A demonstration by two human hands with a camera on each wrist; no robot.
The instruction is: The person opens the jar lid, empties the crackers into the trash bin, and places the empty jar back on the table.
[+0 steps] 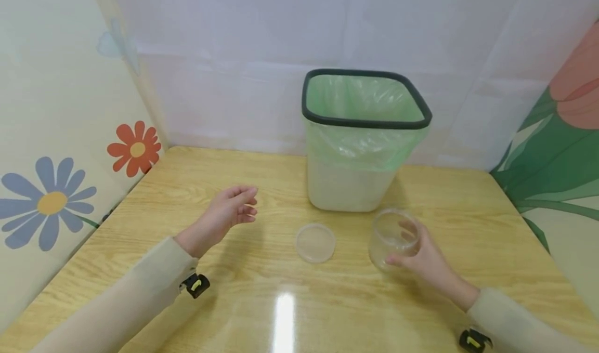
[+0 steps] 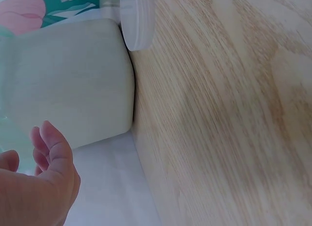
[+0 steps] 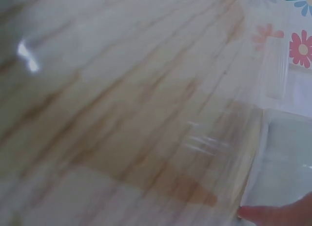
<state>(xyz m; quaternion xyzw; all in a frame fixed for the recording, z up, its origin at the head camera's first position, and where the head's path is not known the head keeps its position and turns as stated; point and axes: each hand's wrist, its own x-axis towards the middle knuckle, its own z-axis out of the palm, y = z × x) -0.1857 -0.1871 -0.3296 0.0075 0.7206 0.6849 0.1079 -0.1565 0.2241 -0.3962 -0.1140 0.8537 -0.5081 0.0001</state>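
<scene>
My right hand grips a clear plastic jar from its right side, thumb in front and fingers behind. The jar's mouth faces up; whether its base touches the table I cannot tell. In the right wrist view its see-through wall fills much of the picture, with one digit at the lower right. A round, translucent lid lies on the table between my hands, to the left of the jar. Above the table at left, my left hand holds nothing, its fingers loosely bent, apart from the lid.
Behind the lid and jar stands a pale bin with a black rim and a green bag lining. The wood-grain table meets a white sheet at the back. Flower-printed panels flank both sides.
</scene>
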